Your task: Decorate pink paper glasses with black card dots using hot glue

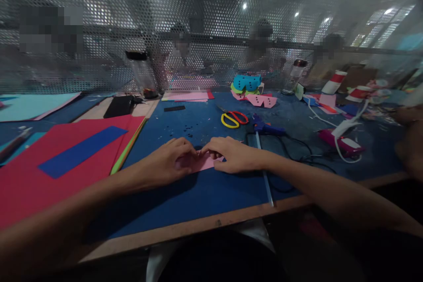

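A small piece of pink paper [204, 163] lies low over the blue table between my two hands. My left hand [172, 161] is curled around its left end, thumb near the front edge. Over the right part, my right hand [236, 155] has its fingers bent down onto the paper, and the fingertips of both hands almost meet. The hands partly hide the paper. Just beyond my right hand are scissors [233, 119] with one yellow and one red handle. A blue glue gun [269, 128] sits to their right, and a long clear glue stick [267, 183] reaches the table's front edge.
On the left, a blue paper strip [82, 152] rests on red paper [26, 180], near a black phone-like object [119, 106]. Dotted paper shapes [247, 83] stand at the back by a perforated metal screen [208, 9]. Cables and a magenta device [342, 142] lie right.
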Demonstrator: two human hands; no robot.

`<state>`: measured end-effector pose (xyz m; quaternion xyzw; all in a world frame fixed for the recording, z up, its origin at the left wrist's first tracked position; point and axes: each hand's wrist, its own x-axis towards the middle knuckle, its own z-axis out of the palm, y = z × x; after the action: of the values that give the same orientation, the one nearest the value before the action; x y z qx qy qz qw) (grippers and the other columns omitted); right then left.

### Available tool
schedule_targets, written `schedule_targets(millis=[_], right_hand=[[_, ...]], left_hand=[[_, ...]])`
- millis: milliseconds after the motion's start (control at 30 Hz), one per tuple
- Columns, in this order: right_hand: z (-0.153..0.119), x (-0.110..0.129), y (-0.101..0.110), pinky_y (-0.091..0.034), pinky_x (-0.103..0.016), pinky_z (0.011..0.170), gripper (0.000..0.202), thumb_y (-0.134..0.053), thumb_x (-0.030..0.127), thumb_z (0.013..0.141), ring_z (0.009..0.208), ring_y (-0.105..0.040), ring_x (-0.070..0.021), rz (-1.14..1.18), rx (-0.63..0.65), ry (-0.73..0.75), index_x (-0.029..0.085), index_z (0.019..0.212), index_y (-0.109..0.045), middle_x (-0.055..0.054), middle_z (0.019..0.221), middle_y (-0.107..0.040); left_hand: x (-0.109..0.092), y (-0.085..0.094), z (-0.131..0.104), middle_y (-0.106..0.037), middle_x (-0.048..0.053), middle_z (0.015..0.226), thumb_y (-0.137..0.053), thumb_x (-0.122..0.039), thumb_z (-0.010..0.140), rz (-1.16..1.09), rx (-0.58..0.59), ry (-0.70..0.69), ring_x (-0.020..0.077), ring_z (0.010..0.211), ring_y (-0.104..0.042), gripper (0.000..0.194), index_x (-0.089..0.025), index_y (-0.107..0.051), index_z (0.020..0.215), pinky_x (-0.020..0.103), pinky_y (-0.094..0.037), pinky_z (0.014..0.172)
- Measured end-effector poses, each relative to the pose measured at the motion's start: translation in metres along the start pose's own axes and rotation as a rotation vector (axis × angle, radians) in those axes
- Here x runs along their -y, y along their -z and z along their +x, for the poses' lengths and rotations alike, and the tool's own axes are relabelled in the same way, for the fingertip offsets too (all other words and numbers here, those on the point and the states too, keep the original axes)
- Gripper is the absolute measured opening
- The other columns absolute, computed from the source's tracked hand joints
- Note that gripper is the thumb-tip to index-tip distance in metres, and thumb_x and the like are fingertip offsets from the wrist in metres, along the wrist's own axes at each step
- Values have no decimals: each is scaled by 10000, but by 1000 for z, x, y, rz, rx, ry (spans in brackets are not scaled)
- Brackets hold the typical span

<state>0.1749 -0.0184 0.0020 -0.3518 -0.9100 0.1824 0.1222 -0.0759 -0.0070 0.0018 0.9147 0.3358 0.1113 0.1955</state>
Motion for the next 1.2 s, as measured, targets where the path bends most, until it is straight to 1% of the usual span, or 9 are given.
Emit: schedule_targets(millis=[167,367,467,600,733,800,867,1000,1200], right_hand=[[0,0,1,-398,-351,885,476,-582,162,810,934,-598,-189,17,15,-9,185,1283,-628,-68,1082,-645],[0,0,1,-398,-344,876,452,-584,180,816,928,-592,-187,29,6,-8,204,1265,-631,-65,1080,-649],[0,3,-1,-394,-346,878,405,-591,211,839,943,-594,-196,9,-10,-24,213,1242,-635,-62,1073,-660],[3,9,-8,-379,-361,882,338,-593,286,876,1001,-602,-223,-71,-71,-60,222,1206,-634,-64,1111,-678],[6,12,-16,-370,-359,857,288,-609,366,889,1037,-612,-242,-138,-121,-94,218,1136,-620,-62,1113,-694],[7,12,-17,-371,-356,843,301,-614,411,889,1026,-618,-244,-158,-130,-109,213,1116,-612,-63,1094,-700],[8,12,-18,-373,-356,840,315,-614,428,887,1018,-621,-244,-172,-135,-117,211,1115,-607,-64,1086,-701],[8,13,-18,-373,-355,833,312,-617,422,880,1008,-622,-242,-189,-132,-121,213,1110,-599,-65,1073,-697],[6,10,-15,-377,-357,833,320,-621,385,868,1028,-615,-252,-154,-112,-105,201,1130,-603,-78,1119,-689]], left_hand=[[11,5,-3,-585,55,1220,-633,-212,841,-80,72,-65,232,1152,-544,352,-252,-612,1190,357,-453,992],[19,8,-2,-577,55,1238,-651,-246,854,-127,112,-85,227,1172,-543,346,-256,-617,1198,378,-440,1033],[18,9,-3,-580,52,1247,-647,-253,851,-118,108,-97,235,1174,-545,366,-272,-620,1216,375,-457,1010],[9,5,-3,-592,57,1217,-626,-246,849,-87,43,-76,236,1131,-560,353,-266,-635,1202,359,-484,951],[-3,-6,0,-618,68,1074,-621,-341,886,-8,-63,-19,240,1018,-568,186,-220,-670,1018,378,-480,891],[-7,-14,2,-615,72,1042,-624,-365,889,60,-125,18,246,984,-558,176,-210,-658,963,391,-466,870],[-8,-20,2,-609,74,1039,-629,-379,887,119,-172,35,251,968,-545,186,-206,-643,956,398,-452,863],[-9,-26,2,-601,67,1042,-618,-390,893,159,-192,46,251,970,-531,187,-214,-622,955,401,-435,881],[-7,-26,3,-599,57,1031,-609,-385,890,143,-190,44,249,956,-526,175,-215,-601,931,401,-424,863]])
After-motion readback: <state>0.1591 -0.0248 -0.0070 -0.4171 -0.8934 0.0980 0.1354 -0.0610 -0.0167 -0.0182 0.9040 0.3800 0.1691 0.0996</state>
